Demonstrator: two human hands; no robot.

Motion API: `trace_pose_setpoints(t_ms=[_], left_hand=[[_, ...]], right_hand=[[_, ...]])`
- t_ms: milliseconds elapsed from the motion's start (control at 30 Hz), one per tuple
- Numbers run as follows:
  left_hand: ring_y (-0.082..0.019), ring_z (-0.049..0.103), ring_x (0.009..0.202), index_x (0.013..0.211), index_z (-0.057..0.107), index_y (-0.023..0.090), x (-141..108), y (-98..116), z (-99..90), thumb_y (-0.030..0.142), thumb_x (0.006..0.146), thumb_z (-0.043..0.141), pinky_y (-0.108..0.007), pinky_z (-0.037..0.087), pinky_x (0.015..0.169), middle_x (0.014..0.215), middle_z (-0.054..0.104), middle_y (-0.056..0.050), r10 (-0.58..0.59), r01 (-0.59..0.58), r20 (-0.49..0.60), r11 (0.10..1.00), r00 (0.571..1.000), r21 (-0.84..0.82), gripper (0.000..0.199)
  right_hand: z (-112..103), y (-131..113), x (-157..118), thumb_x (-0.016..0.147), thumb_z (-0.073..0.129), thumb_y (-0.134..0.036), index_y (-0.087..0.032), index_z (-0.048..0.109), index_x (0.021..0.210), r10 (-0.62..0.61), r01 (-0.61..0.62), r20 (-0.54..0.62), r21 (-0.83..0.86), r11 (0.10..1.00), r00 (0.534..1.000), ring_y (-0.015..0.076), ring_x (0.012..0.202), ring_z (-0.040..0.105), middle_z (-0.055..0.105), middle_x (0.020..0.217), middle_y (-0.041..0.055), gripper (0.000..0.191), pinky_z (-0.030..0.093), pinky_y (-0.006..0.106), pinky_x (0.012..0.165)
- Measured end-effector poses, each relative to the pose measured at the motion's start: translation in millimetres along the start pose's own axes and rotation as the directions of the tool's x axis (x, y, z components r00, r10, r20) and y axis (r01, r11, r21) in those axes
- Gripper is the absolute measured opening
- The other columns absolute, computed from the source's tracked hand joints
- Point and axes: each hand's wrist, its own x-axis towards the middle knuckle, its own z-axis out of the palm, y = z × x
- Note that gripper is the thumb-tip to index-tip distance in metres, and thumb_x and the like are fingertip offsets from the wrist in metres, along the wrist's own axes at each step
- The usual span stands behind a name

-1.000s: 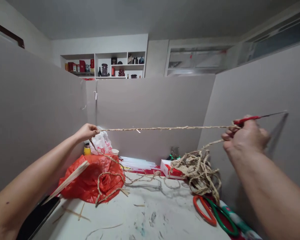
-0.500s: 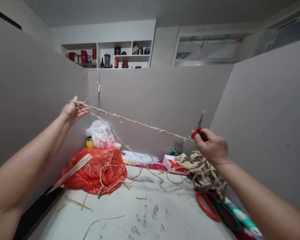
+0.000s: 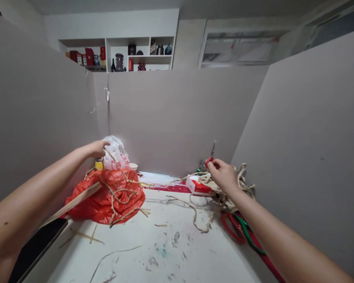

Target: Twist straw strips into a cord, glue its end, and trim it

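My left hand [image 3: 98, 149] is beside a white plastic bag [image 3: 115, 155], its fingers curled and partly hidden. A strand of straw rope [image 3: 171, 183] runs from it, sags over a crumpled red plastic bag [image 3: 106, 200] and rises to my right hand [image 3: 222, 173]. That hand is closed on small red-handled scissors [image 3: 213, 149], blade pointing up, and the rope meets its fingers. Behind the right hand lies a heap of straw rope [image 3: 244, 184]. Another loose piece of rope [image 3: 194, 216] curls on the white table [image 3: 129, 251].
Larger scissors with red and green handles [image 3: 247, 234] lie at the right edge. A red-and-white box [image 3: 198, 184], clear plastic strips [image 3: 156, 178], a white cup [image 3: 133, 166] and a yellow jar [image 3: 99, 164] stand at the back. Grey partitions [image 3: 165, 114] enclose the table.
The taut rope has gone slack and dropped onto the red bag and table. My left hand has come down to the white bag; my right hand has shifted left with the scissors.
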Motion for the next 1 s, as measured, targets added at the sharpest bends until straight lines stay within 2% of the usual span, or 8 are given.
trace_pose_setpoints(t_ms=[100, 233, 367, 500, 567, 767, 867, 1000], left_hand=[[-0.022, 0.067, 0.08, 0.11, 0.066, 0.015, -6.7, 22.6, 22.6, 0.003, 0.054, 0.061, -0.025, 0.049, 0.069, 0.097, 0.072, -0.011, 0.063, -0.081, 0.236, 0.995, 0.97, 0.066, 0.057], [-0.02, 0.065, 0.091, 0.119, 0.061, 0.027, -19.9, 72.4, 37.2, 0.001, 0.057, 0.057, -0.022, 0.047, 0.073, 0.111, 0.069, -0.005, 0.223, -0.261, 0.373, 0.964, 0.901, 0.055, 0.067], [-0.026, 0.064, 0.095, 0.121, 0.059, 0.024, -29.3, 124.9, 48.3, 0.007, 0.07, 0.049, -0.032, 0.047, 0.078, 0.111, 0.068, -0.011, 0.319, -0.35, 0.286, 0.934, 0.904, 0.064, 0.054], [-0.03, 0.063, 0.097, 0.112, 0.062, 0.017, -33.1, 159.5, 68.1, 0.01, 0.078, 0.041, -0.039, 0.045, 0.082, 0.1, 0.069, -0.017, 0.342, -0.361, 0.18, 0.929, 0.922, 0.082, 0.041], [-0.029, 0.063, 0.097, 0.11, 0.063, 0.018, -37.8, 166.8, 84.6, 0.012, 0.08, 0.04, -0.038, 0.046, 0.082, 0.1, 0.069, -0.016, 0.355, -0.372, 0.185, 0.926, 0.917, 0.065, 0.038], [-0.025, 0.066, 0.091, 0.106, 0.066, 0.022, -77.9, 159.2, 140.5, 0.021, 0.077, 0.05, -0.03, 0.049, 0.076, 0.099, 0.071, -0.01, 0.353, -0.37, 0.325, 0.929, 0.877, -0.012, 0.034], [-0.025, 0.067, 0.085, 0.095, 0.069, 0.022, -96.2, 152.5, 153.2, 0.023, 0.076, 0.049, -0.031, 0.049, 0.072, 0.09, 0.072, -0.01, 0.335, -0.343, 0.347, 0.939, 0.876, -0.039, 0.027], [-0.027, 0.066, 0.083, 0.086, 0.069, 0.02, -98.7, 152.6, 163.1, 0.026, 0.078, 0.047, -0.033, 0.047, 0.071, 0.086, 0.072, -0.012, 0.279, -0.263, 0.33, 0.96, 0.902, -0.092, 0.024]], right_hand=[[7.3, -10.0, -3.5, 0.074, 0.044, -0.051, -0.02, 0.047, 0.053, 0.03, -0.034, 0.049, 0.087, 0.996, 0.998, 0.0138, 0.052, 0.039, 0.043, 0.048, -0.002, 0.037, 0.029, 0.026, 0.05], [14.9, -26.3, -11.0, 0.077, 0.04, -0.058, -0.022, 0.041, 0.055, 0.078, -0.114, 0.199, 0.174, 0.978, 0.977, 0.0108, 0.045, 0.033, 0.035, 0.046, -0.0052, 0.042, 0.026, 0.024, 0.044], [15.0, -40.3, -25.0, 0.083, 0.031, -0.057, -0.022, 0.042, 0.062, 0.065, -0.172, 0.461, 0.193, 0.966, 0.885, 0.009, 0.038, 0.029, 0.033, 0.045, -0.0074, 0.042, 0.025, 0.022, 0.038], [16.1, -35.7, -38.4, 0.071, 0.06, -0.045, -0.019, 0.054, 0.059, -0.002, -0.11, 0.698, 0.116, 0.987, 0.716, 0.009, 0.04, 0.04, 0.046, 0.045, -0.0058, 0.029, 0.029, 0.021, 0.04], [23.4, -26.4, -41.8, 0.066, 0.068, -0.034, -0.017, 0.056, 0.055, -0.015, -0.05, 0.734, 0.066, 0.997, 0.679, 0.0099, 0.045, 0.045, 0.049, 0.046, -0.0052, 0.023, 0.032, 0.021, 0.043], [76.0, -2.7, -51.7, 0.086, 0.058, -0.032, -0.013, 0.062, 0.081, 0.02, 0.053, 0.686, -0.084, 0.995, 0.728, 0.0151, 0.073, 0.059, 0.062, 0.077, 0.0004, 0.02, 0.047, 0.03, 0.067], [100.5, 2.8, -60.9, 0.089, 0.056, -0.034, -0.014, 0.061, 0.1, 0.029, 0.088, 0.751, -0.115, 0.989, 0.66, 0.0172, 0.085, 0.061, 0.063, 0.1, 0.0047, 0.023, 0.051, 0.036, 0.075], [114.1, 10.3, -68.0, 0.089, 0.056, -0.032, -0.015, 0.059, 0.108, 0.023, 0.129, 0.833, -0.113, 0.985, 0.553, 0.0192, 0.091, 0.061, 0.061, 0.109, 0.0063, 0.026, 0.052, 0.038, 0.078]])
